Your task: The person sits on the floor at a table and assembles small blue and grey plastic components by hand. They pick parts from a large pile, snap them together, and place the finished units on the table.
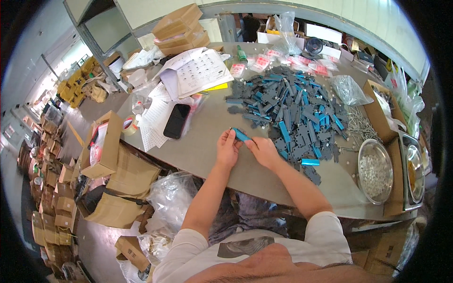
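Bench (207, 153), smooth grey, across mid-frame. Right of centre, heap of flat dark-grey and blue pieces (304, 113). At centre, slim glossy blue bar (241, 135), slanting down rightward, pinched by fingers of left hand (227, 150) toward upper-left end, of right hand (265, 152) at lower-right.

A slim blue part (241, 136) is held slantwise over the table (200, 158) by the left hand (227, 149) and right hand (264, 151), partly covered, its left end farther from the body.

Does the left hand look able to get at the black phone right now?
Probably, yes: nothing stands between the left hand and the black phone, though that hand holds a blue piece.
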Demonstrator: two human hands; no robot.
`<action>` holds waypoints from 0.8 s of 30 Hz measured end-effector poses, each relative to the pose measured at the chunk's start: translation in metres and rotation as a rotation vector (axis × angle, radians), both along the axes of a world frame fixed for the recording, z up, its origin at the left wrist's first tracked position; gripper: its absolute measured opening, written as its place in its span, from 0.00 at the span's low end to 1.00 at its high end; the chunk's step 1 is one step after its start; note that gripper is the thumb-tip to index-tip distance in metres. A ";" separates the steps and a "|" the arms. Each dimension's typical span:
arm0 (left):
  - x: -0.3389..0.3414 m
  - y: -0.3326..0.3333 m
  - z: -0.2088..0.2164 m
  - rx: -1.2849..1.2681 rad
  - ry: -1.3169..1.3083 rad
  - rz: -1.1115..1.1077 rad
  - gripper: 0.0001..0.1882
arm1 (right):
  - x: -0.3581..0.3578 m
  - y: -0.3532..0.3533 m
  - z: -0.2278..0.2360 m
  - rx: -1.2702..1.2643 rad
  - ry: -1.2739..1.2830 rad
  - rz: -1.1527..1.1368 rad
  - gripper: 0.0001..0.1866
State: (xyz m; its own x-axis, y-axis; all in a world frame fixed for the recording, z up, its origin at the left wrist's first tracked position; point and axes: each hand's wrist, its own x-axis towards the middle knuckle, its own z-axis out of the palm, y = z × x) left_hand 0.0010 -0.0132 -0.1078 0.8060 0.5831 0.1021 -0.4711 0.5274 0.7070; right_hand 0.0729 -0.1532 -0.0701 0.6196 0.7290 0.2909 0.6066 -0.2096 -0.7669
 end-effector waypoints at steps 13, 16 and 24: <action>-0.004 0.065 0.002 0.632 0.666 0.600 0.14 | 0.046 -0.035 0.023 -0.259 -0.542 -0.581 0.24; 0.003 0.081 -0.006 1.209 0.779 1.034 0.17 | 0.058 -0.045 0.024 -0.517 -0.404 -0.568 0.22; 0.041 -0.072 0.017 1.520 0.221 0.230 0.18 | 0.076 -0.054 0.020 -0.031 -0.225 -0.515 0.19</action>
State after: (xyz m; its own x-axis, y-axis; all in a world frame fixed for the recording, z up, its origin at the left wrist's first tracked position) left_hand 0.0423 -0.0852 -0.0909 0.7952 0.1539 0.5865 -0.2563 -0.7913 0.5551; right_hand 0.1493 -0.2072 -0.0497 0.8228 0.3594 0.4403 0.5681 -0.5420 -0.6192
